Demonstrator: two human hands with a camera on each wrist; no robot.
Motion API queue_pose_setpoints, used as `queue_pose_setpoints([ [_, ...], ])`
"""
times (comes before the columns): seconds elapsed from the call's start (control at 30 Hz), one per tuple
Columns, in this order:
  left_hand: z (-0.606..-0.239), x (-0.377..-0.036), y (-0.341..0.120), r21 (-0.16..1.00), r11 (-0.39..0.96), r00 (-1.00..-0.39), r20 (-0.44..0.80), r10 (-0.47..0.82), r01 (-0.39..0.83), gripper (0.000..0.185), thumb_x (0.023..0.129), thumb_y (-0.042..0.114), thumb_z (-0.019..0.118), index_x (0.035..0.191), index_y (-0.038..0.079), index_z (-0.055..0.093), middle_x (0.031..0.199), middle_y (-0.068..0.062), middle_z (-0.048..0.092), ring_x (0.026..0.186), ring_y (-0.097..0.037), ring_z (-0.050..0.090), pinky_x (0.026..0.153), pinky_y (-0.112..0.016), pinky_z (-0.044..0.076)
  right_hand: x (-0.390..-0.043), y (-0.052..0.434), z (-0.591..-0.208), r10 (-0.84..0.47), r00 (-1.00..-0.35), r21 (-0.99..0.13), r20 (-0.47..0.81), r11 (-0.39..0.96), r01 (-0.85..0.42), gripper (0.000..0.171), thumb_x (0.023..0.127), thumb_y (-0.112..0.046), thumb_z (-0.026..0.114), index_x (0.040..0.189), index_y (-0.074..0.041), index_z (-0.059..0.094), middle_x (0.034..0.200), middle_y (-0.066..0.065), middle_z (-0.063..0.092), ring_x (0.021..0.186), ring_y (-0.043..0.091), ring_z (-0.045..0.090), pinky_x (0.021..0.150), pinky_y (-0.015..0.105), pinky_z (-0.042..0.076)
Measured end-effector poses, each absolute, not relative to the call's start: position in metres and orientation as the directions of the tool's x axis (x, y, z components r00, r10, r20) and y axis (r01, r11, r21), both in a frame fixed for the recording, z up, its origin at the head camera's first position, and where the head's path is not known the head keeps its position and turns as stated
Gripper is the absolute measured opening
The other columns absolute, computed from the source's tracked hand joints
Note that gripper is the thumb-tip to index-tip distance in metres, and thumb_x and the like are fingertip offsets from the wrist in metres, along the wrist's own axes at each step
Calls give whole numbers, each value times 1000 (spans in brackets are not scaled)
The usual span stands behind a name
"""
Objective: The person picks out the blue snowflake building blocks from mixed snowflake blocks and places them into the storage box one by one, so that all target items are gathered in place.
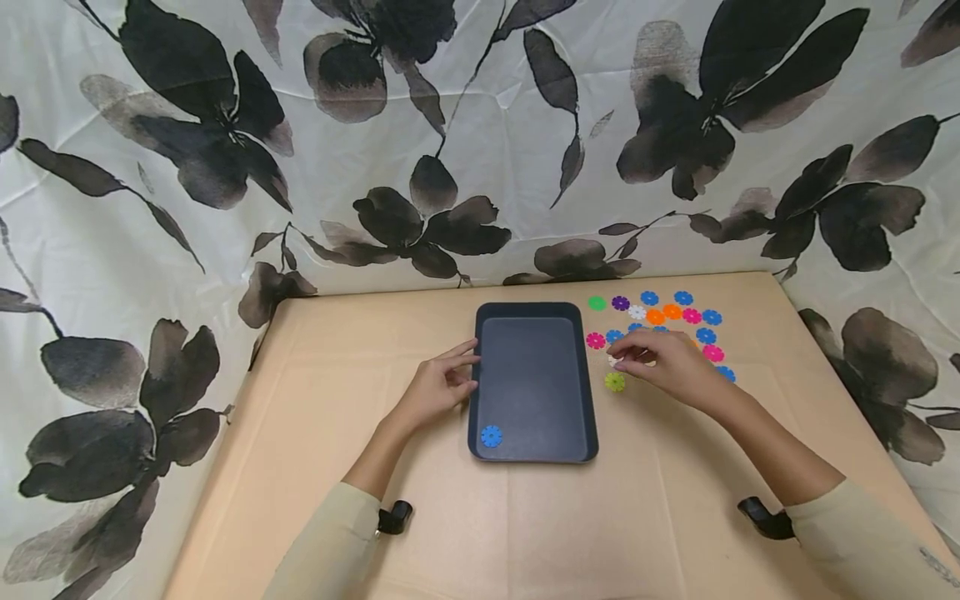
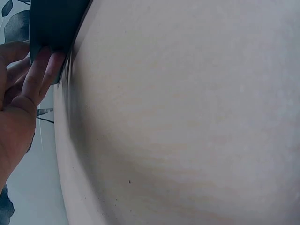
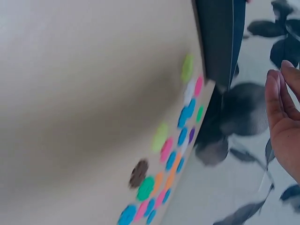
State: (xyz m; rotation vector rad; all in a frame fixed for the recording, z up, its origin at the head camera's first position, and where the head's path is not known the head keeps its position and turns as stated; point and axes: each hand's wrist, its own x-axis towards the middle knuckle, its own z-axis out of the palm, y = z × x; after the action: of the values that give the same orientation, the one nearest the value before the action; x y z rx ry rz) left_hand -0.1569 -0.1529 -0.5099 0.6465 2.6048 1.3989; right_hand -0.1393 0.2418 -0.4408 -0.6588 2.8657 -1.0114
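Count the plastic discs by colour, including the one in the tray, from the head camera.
Blue discs: 7, one of them in the tray
Pink discs: 3
Orange discs: 2
Green disc: 1
Purple disc: 1
White disc: 1
Yellow-green disc: 1
Total: 16 plainly seen; the right hand hides more.
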Motion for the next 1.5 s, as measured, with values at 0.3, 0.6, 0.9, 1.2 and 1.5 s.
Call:
queue_pose_setpoints([
  [0.3,-509,-156,-153,819,481,-901,93,425,311,45,89,-3,75,133,-3,67,159,-9,49,86,-19,70,79,-21,59,-136,300,-446,-252,-964,-586,89,769,-255,27,89,-9,80,116,-5,75,108,13,76,97,32,70,75,7,51],
  [0.6,-510,-156,-153,825,473,-903,96,420,308,45,89,-4,75,133,-3,67,159,-9,49,85,-17,70,77,-21,59,-134,345,-463,-156,-984,-564,88,806,-178,28,89,-10,80,116,-2,73,104,13,74,92,19,65,74,-2,43],
  [0.9,-510,-156,-152,815,494,-911,95,401,302,43,88,-3,76,130,-2,69,158,-7,51,81,-13,69,72,-20,57,-134,377,-486,-98,-995,-560,-18,826,-72,34,93,-21,79,117,1,72,101,13,74,93,27,66,70,5,47],
  [1.2,-509,-155,-153,816,494,-911,91,402,299,44,88,-3,76,131,-2,69,158,-7,51,85,-15,70,77,-21,58,-135,394,-503,-60,-993,-527,-104,850,4,42,93,-28,78,117,5,67,97,13,70,93,33,62,66,14,49],
  [1.5,-510,-155,-153,820,487,-909,91,406,299,44,88,-2,76,132,-2,68,158,-7,50,88,-16,71,79,-24,59,-136,396,-509,-75,-988,-503,-135,864,3,40,92,-26,80,111,5,64,93,11,62,89,29,55,65,19,47],
])
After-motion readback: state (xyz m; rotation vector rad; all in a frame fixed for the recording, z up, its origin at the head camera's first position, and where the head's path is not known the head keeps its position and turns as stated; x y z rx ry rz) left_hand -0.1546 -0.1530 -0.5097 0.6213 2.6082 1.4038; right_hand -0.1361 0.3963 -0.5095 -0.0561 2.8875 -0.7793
